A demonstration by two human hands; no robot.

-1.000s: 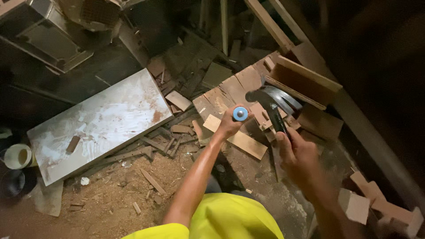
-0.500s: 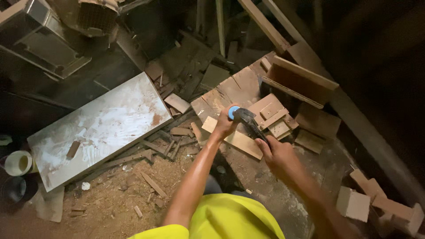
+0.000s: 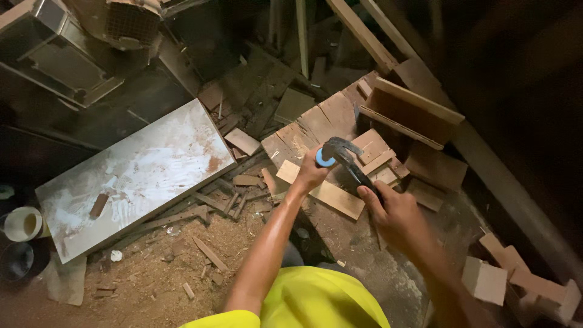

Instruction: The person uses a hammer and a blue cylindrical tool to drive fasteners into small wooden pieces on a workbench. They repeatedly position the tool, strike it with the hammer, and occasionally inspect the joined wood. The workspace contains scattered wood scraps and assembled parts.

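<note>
Sawdust and wood offcuts cover the dim workshop floor [image 3: 152,285], with a scuffed white rectangular board [image 3: 139,176] lying flat to the left and a cream tub [image 3: 24,223] at the far left edge. Both hands are closed on something. The left hand [image 3: 311,173] pinches a small blue round object [image 3: 323,159] down against a pale flat wooden plank [image 3: 322,191], seemingly to steady it on the wood. The right hand [image 3: 388,212] is wrapped around the dark handle of a black claw hammer [image 3: 346,159], gripped low on the shaft, which would give the head more swing. The hammer's long axis runs diagonally from the right hand at lower right up to the head at upper left; its head sits just above the blue object, claw curving away toward the upper right. An open wooden box frame [image 3: 419,112] stands beyond.
</note>
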